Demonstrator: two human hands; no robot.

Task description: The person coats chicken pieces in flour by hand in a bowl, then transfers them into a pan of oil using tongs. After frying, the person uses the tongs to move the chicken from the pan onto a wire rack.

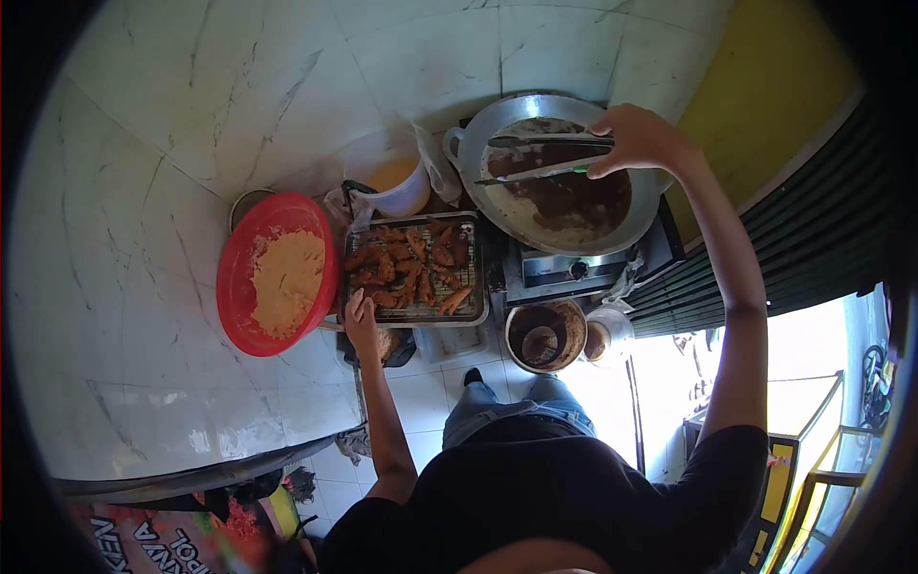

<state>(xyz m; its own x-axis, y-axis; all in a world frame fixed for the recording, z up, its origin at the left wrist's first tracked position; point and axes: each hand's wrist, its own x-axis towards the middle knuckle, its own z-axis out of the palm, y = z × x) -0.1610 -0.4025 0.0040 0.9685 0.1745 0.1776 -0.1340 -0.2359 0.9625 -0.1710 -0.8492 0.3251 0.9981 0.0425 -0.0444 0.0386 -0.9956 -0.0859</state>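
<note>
My right hand (633,142) is closed on the handle end of a pair of tongs (540,172). The tongs' two arms are spread apart above a large metal wok (470,182) of dark, foamy oil (585,196). My left hand (360,320) is at the lower left corner of a metal tray (481,316), its fingers stretched out along the edge. On the tray's wire rack lie several browned fried pieces (416,263). A red basin (229,273) of pale yellow flour or breading (292,277) stands left of that hand.
Behind the tray is a white bucket (411,196) with yellowish contents. The wok sits on a stove (564,268). Below it stand a stained pot (574,325) and a clear container (617,335). Tiled wall (287,86) rises behind, and a corrugated dark shutter (765,249) is on the right.
</note>
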